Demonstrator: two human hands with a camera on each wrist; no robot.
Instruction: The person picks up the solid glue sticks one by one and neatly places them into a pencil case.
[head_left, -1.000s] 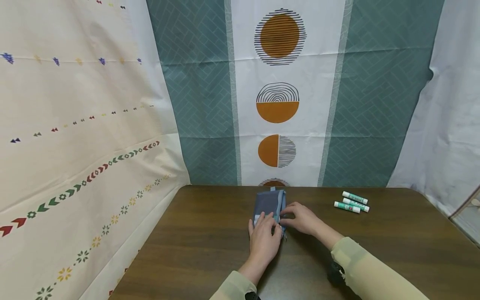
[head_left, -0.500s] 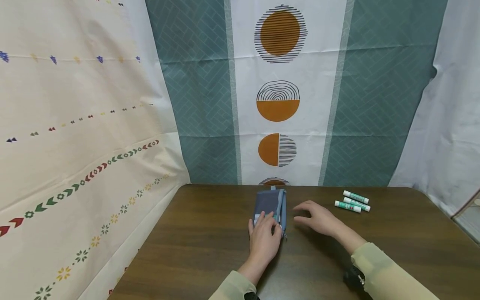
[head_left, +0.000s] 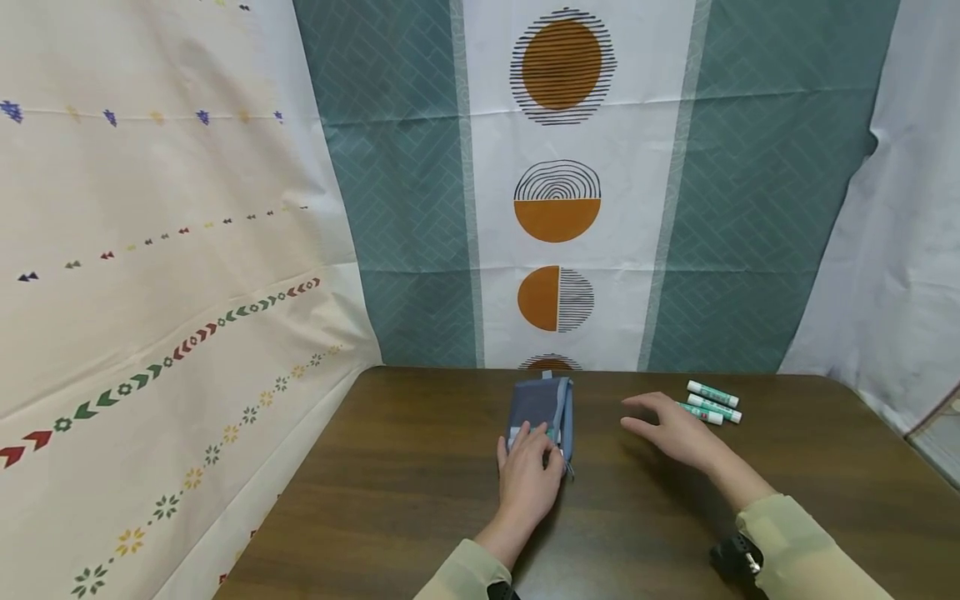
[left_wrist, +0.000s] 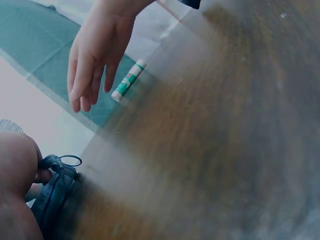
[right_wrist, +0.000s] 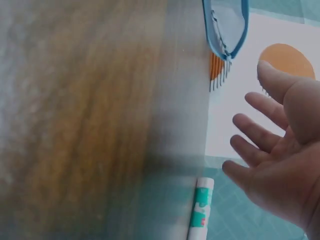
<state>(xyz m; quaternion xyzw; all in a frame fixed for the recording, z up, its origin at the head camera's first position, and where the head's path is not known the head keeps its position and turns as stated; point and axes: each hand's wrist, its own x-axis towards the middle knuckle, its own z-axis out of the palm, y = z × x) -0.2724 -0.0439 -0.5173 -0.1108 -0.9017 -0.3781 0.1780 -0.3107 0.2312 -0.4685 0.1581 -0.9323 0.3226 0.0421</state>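
Observation:
A grey-blue zippered pouch [head_left: 536, 404] lies on the table with its zip end toward the person. Over its near part, my left hand [head_left: 527, 483] holds it, fingertips on top and thumb at the zip side. The pouch's unzipped mouth [right_wrist: 227, 25] gapes in the right wrist view. To the right, my right hand [head_left: 675, 429] hovers over the table with fingers apart and nothing in them. Just beyond it lie three white-and-green glue sticks [head_left: 714, 407]; the hand partly hides the nearest one. One glue stick [left_wrist: 129, 80] shows below the right hand in the left wrist view.
The brown wooden table [head_left: 390, 483] reaches back to a hanging green-and-white cloth [head_left: 405, 317] with orange circles. A cream patterned cloth [head_left: 187, 275] hangs along the left side, and a white one [head_left: 885, 275] on the right.
My right hand has left the pouch's zip side and moved right toward the glue sticks, its fingers spreading. My left hand and the pouch have stayed in place.

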